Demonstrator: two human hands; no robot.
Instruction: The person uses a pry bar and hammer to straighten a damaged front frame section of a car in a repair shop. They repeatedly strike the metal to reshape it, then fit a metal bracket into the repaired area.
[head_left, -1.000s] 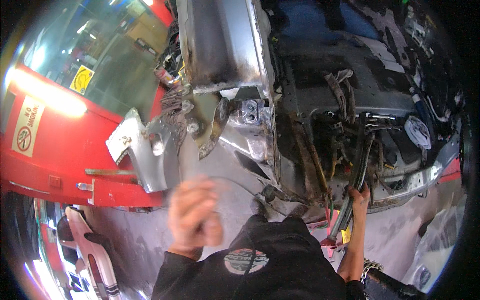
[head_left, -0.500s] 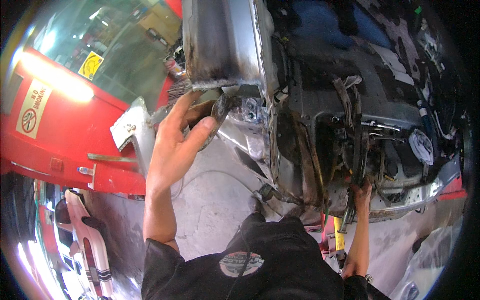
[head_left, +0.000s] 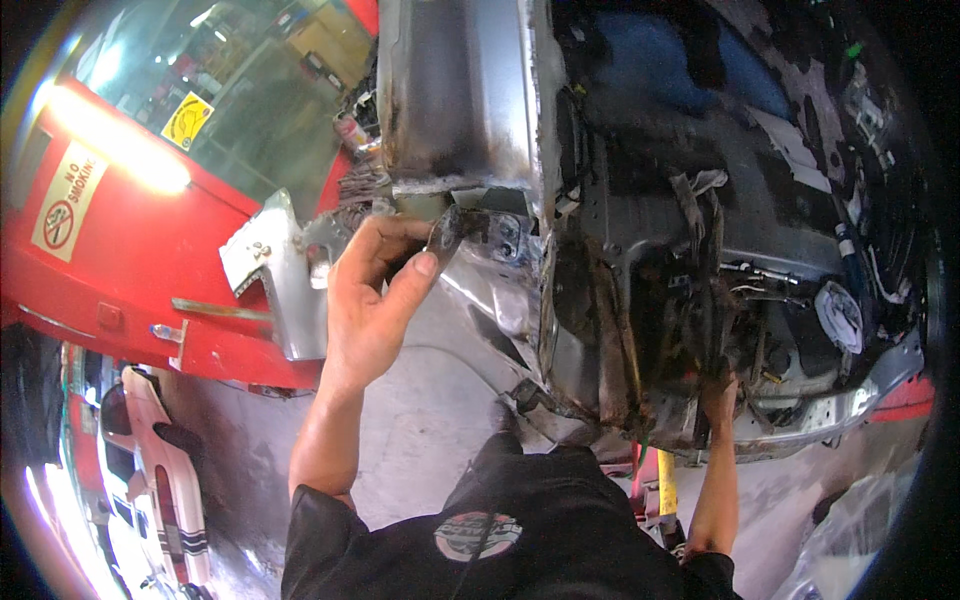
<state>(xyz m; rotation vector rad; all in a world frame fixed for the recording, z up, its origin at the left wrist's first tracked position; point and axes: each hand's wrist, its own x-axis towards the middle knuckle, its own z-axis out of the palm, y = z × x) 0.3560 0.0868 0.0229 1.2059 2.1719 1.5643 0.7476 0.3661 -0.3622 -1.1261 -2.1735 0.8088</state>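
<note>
My left hand [head_left: 365, 315] pinches a small dark, curved metal piece [head_left: 446, 232], with the thumb in front and the fingers curled behind. This piece sits just below the cut lower end of a grey sheet-metal panel [head_left: 460, 120], beside a metal bracket with bolt holes [head_left: 505, 238]. At the right, my right hand [head_left: 722, 398] reaches to the car body's near edge and is closed on the lower part of a long dark metal bar [head_left: 703, 425]. Shadow and the dark metal partly hide its fingertips.
The stripped car floor [head_left: 640, 170] holds loose tools [head_left: 765, 272] and a crumpled white cloth [head_left: 838, 318]. A cut silver body panel [head_left: 300, 300] stands by the red wall [head_left: 110, 300] at left. A cable lies on the concrete floor [head_left: 400, 400].
My left hand and the dark metal piece have moved slightly right and down. The right hand sits deeper in shadow, and the bar's lower end has moved up.
</note>
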